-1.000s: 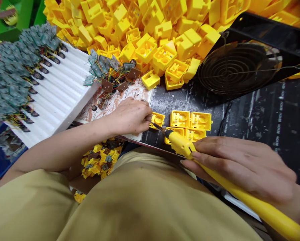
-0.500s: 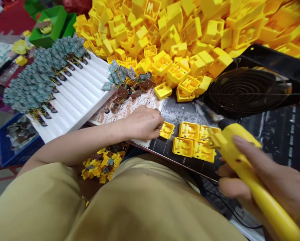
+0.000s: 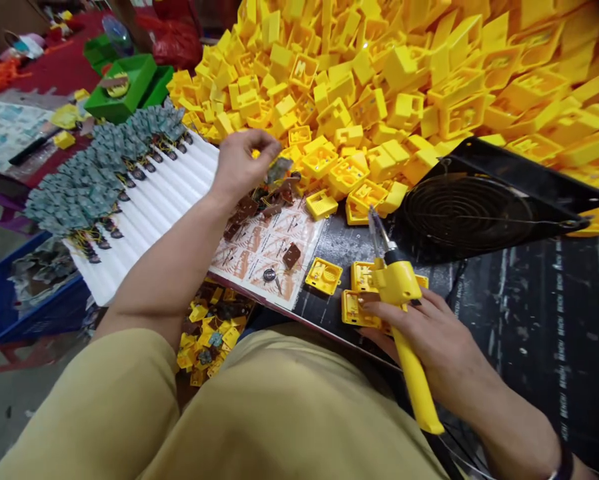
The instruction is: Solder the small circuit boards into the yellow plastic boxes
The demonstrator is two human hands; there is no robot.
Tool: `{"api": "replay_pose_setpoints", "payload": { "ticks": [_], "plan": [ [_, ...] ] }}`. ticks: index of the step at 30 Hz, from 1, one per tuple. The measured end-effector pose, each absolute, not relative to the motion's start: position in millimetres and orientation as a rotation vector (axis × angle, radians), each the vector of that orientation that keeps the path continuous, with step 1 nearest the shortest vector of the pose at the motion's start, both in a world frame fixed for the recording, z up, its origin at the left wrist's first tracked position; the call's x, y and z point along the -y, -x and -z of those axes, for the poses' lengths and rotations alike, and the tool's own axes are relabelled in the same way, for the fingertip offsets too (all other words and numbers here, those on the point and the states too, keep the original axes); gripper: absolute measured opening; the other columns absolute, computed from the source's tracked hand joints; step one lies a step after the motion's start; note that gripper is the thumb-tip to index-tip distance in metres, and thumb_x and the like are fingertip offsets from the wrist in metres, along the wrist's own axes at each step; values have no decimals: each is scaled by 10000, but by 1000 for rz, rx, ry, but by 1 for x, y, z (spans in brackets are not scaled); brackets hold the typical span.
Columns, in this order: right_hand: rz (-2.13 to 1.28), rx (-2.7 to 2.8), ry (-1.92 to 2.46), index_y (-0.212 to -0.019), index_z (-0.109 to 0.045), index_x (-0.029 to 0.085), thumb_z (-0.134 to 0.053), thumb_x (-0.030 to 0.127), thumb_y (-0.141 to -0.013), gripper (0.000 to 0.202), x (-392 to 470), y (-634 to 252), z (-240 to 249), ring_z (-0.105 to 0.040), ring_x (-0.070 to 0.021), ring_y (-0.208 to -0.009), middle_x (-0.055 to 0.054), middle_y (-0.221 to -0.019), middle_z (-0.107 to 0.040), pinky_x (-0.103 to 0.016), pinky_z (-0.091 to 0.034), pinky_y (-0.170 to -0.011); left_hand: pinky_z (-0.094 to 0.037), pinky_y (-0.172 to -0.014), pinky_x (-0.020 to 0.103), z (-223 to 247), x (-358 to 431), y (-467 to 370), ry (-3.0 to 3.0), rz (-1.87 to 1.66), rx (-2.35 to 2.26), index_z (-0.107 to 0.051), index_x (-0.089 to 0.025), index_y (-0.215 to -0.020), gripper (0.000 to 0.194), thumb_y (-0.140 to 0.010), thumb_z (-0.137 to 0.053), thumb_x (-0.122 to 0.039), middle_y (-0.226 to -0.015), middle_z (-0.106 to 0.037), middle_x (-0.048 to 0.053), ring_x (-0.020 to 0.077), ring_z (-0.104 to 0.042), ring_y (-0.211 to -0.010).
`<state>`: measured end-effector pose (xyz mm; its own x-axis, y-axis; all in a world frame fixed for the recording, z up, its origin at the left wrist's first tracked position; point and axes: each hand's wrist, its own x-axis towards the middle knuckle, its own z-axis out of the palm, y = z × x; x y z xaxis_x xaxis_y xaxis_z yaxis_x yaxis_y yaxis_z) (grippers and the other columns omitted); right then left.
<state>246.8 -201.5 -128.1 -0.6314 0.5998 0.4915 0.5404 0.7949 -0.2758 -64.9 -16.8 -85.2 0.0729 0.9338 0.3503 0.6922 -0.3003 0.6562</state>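
Observation:
My left hand point(image 3: 247, 163) is over a small heap of wired brown and grey circuit boards point(image 3: 239, 217), thumb and fingers pinched together; a grey board point(image 3: 278, 171) shows just below the fingertips. Whether they hold it is unclear. In my right hand point(image 3: 429, 333) is a yellow soldering iron point(image 3: 402, 283), its metal tip pointing up and away. That hand's fingers rest at a cluster of open yellow plastic cases point(image 3: 350, 307), partly covering them. A single yellow case point(image 3: 323, 276) lies apart to their left.
Yellow cases point(image 3: 329, 80) are piled high at the back. A black fan point(image 3: 479, 207) stands right of them. On the left, a white foam tray point(image 3: 164, 193) carries rows of wired grey boards point(image 3: 79, 173). A brown board point(image 3: 292, 255) and round part point(image 3: 269, 274) lie on a patterned sheet point(image 3: 249, 260).
My left hand has moved from the single case up and left to the heap of boards. My right hand has come down left onto the clustered cases, with the soldering iron turned more upright.

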Motion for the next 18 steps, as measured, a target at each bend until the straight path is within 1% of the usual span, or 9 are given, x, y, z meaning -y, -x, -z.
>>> {"api": "replay_pose_setpoints", "payload": {
  "ticks": [2, 4, 6, 8, 10, 12, 14, 16, 18],
  "plan": [
    [-117, 2401, 870, -1113, -553, 151, -566, 229, -946, 184, 201, -241, 127, -573, -169, -768, -29, -835, -663, -319, -470, -808, -484, -898, 361, 66, 14, 70, -1834, -1216, -1365, -583, -189, -850, 407, -739, -681, -568, -895, -681, -41, 111, -578, -903],
    [-76, 2400, 911, -1105, -554, 149, -560, 235, -947, 180, 200, -231, 127, -540, -168, -704, -20, -758, -625, -291, -463, -692, -501, -935, 392, 42, 13, 75, -1701, -1214, -1186, -565, -201, -880, 415, -709, -706, -552, -968, -673, -62, 118, -592, -980],
    [-42, 2389, 962, -1106, -558, 151, -578, 234, -935, 191, 198, -218, 128, -532, -175, -684, -16, -720, -595, -295, -457, -653, -522, -918, 360, 21, 13, 76, -1548, -1189, -1120, -575, -234, -849, 301, -731, -704, -479, -996, -664, -79, 150, -572, -1108],
    [-22, 2370, 1005, -1121, -558, 149, -613, 274, -917, 245, 198, -208, 128, -562, -193, -727, -34, -755, -607, -317, -472, -677, -533, -774, 279, 9, 18, 71, -1399, -1155, -1147, -584, -250, -780, 164, -760, -683, -379, -955, -661, -73, 167, -571, -1145],
    [-29, 2315, 1032, -1133, -559, 152, -664, 316, -885, 315, 199, -205, 124, -597, -192, -776, -49, -826, -640, -320, -495, -716, -476, -593, 236, 10, 32, 59, -1412, -1071, -1153, -595, -230, -734, 120, -754, -675, -316, -851, -652, -40, 159, -644, -937],
    [-30, 2206, 1061, -1109, -575, 161, -730, 281, -835, 338, 204, -209, 115, -611, -153, -748, -42, -865, -664, -277, -503, -708, -421, -504, 237, 22, 55, 43, -1619, -836, -1035, -627, -194, -718, 130, -711, -705, -298, -700, -625, -21, 111, -596, -619],
    [-1, 2107, 1088, -1048, -603, 174, -770, 189, -790, 307, 210, -217, 105, -587, -100, -650, -6, -814, -668, -223, -488, -659, -430, -521, 252, 43, 82, 26, -1878, -413, -882, -676, -167, -741, 100, -715, -690, -262, -621, -633, -10, 99, -558, -541],
    [45, 2089, 1074, -989, -621, 186, -779, 141, -771, 273, 217, -226, 97, -548, -68, -567, 42, -696, -631, -187, -468, -623, -469, -630, 271, 65, 107, 12, -2160, -200, -914, -701, -163, -785, 76, -758, -642, -201, -709, -699, 17, 134, -636, -665],
    [40, 2147, 1019, -988, -627, 192, -762, 151, -794, 240, 225, -237, 93, -563, -65, -565, 61, -642, -609, -174, -477, -649, -476, -707, 288, 83, 124, 4, -2376, -88, -1020, -712, -165, -841, 116, -805, -603, -185, -801, -735, 35, 168, -673, -778]
  ]
}}
